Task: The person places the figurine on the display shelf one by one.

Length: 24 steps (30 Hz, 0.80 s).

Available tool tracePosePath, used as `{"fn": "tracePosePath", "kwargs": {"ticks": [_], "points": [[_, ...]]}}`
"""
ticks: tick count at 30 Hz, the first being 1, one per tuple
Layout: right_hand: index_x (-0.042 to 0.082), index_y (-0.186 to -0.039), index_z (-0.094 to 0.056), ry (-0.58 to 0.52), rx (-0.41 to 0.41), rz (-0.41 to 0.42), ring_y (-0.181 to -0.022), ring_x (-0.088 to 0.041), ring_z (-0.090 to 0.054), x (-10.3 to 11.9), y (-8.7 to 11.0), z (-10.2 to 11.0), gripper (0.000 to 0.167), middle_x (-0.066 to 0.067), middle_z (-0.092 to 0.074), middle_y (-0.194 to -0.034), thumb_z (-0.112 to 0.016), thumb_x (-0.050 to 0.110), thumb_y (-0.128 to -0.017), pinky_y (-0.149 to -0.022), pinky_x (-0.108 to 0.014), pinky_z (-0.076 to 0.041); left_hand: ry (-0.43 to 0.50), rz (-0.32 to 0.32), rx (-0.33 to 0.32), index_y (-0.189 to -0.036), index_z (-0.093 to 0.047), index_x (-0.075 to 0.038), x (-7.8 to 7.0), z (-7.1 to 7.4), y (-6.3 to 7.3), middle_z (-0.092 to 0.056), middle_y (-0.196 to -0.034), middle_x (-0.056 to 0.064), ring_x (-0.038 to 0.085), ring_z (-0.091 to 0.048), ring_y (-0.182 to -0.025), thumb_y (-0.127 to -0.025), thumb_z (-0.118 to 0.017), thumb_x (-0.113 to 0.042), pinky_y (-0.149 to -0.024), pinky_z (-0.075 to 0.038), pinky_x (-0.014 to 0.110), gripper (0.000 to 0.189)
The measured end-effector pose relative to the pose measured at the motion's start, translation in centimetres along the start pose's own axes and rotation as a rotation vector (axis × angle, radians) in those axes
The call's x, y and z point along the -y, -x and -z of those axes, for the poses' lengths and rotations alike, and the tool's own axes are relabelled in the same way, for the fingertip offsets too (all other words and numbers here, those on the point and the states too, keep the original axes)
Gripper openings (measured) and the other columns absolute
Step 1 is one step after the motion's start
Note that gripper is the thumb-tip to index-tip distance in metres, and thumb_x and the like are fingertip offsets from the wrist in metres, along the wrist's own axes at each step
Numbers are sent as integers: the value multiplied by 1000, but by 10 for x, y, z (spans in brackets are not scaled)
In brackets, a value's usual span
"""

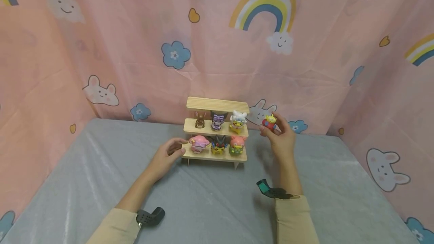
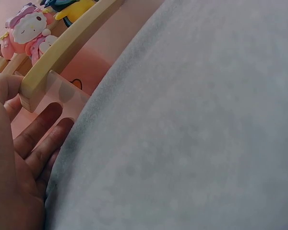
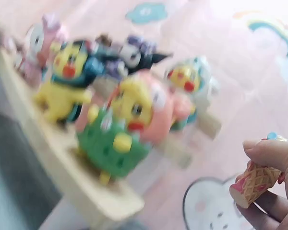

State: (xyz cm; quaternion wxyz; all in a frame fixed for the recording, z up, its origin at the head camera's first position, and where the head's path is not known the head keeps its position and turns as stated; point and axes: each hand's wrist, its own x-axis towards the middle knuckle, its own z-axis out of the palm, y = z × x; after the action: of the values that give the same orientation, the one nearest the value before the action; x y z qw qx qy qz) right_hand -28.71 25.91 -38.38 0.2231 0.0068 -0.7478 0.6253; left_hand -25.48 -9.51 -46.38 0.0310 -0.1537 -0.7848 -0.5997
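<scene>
A tiered wooden display stand [image 1: 217, 156] bears small figurines on its lower two steps. My left hand [image 1: 168, 157] holds the left end of its bottom step, beside a pink-hooded figurine [image 1: 199, 144]. In the left wrist view, the thumb and forefinger of the left hand [image 2: 26, 163] are at the step's end, with the other fingers below it. Right of the stand, my right hand [image 1: 283, 138] pinches a small red-and-yellow figurine [image 1: 269, 122] in the air. The right wrist view shows this figurine's waffle-cone base [image 3: 253, 184] between thumb and fingers.
On the middle step stand a brown figurine [image 1: 200, 120], a purple-and-black one [image 1: 217, 121] and a white-hooded one [image 1: 238, 122]. Below are a dark-hooded yellow figurine [image 1: 218, 145] and a pink-and-green one [image 1: 237, 145]. A patterned pink curtain [image 1: 217, 59] hangs behind the grey-covered table [image 1: 217, 206].
</scene>
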Motion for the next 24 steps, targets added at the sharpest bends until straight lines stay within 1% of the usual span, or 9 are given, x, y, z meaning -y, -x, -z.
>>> {"fn": "tracePosePath", "kwargs": {"ticks": [2, 5, 7, 10, 13, 18, 21, 24], "points": [[12, -142, -57, -10, 2, 21, -77, -1, -71, 6, 1, -2, 60, -6, -62, -123, -77, 1, -87, -69, -19, -59, 4, -2, 2, -128, -61, -7, 1, 1, 0, -67, -128, 15, 27, -61, -115, -101, -61, -18, -97, -50, 36, 30], [14, -141, -58, -34, 22, 44, -80, -3, -72, 17, 2, -6, 59, 1, -63, -117, -78, 2, -86, -70, -21, -60, 11, -9, 2, -128, -62, -7, 4, 0, -1, -67, -128, 15, 27, -61, -114, -101, -61, -19, -95, -50, 34, 30], [14, -140, -59, -40, 35, 63, -82, -4, -73, 23, 4, -8, 59, 2, -63, -113, -78, 2, -86, -70, -21, -60, 12, -13, 7, -128, -62, -7, 6, -1, -2, -67, -128, 15, 27, -61, -114, -101, -61, -20, -95, -50, 33, 30], [15, -139, -60, -37, 47, 91, -84, -4, -73, 34, 7, -12, 58, 3, -63, -112, -78, 1, -86, -71, -20, -60, 19, -10, 14, -128, -62, -8, 7, -4, -3, -67, -128, 14, 26, -61, -115, -101, -62, -21, -95, -50, 33, 30], [14, -138, -60, -17, 68, 132, -86, -4, -73, 46, 10, -19, 57, 2, -63, -115, -78, 0, -86, -72, -20, -60, 29, -1, 23, -128, -62, -9, 7, -6, -3, -67, -128, 14, 26, -61, -115, -101, -62, -21, -96, -50, 37, 30], [16, -141, -58, 25, 155, 197, -89, -3, -73, 70, 6, -35, 58, -8, -63, -124, -77, 4, -87, -74, -23, -60, 30, 8, 8, -128, -62, -9, 6, -5, -3, -67, -126, 14, 26, -61, -114, -100, -62, -20, -98, -48, 42, 29], [16, -141, -56, 45, 212, 203, -89, -2, -73, 82, -1, -46, 59, -14, -62, -128, -78, 6, -87, -74, -23, -60, 20, 9, -1, -127, -63, -9, 6, -3, -2, -67, -126, 14, 25, -61, -114, -100, -61, -20, -98, -49, 42, 29], [13, -142, -52, 66, 278, 198, -89, -5, -74, 90, -10, -55, 60, -18, -61, -129, -78, 8, -88, -75, -23, -60, 22, 11, 0, -127, -63, -9, 5, -1, -2, -67, -127, 15, 26, -60, -115, -101, -61, -20, -97, -49, 41, 29]]}}
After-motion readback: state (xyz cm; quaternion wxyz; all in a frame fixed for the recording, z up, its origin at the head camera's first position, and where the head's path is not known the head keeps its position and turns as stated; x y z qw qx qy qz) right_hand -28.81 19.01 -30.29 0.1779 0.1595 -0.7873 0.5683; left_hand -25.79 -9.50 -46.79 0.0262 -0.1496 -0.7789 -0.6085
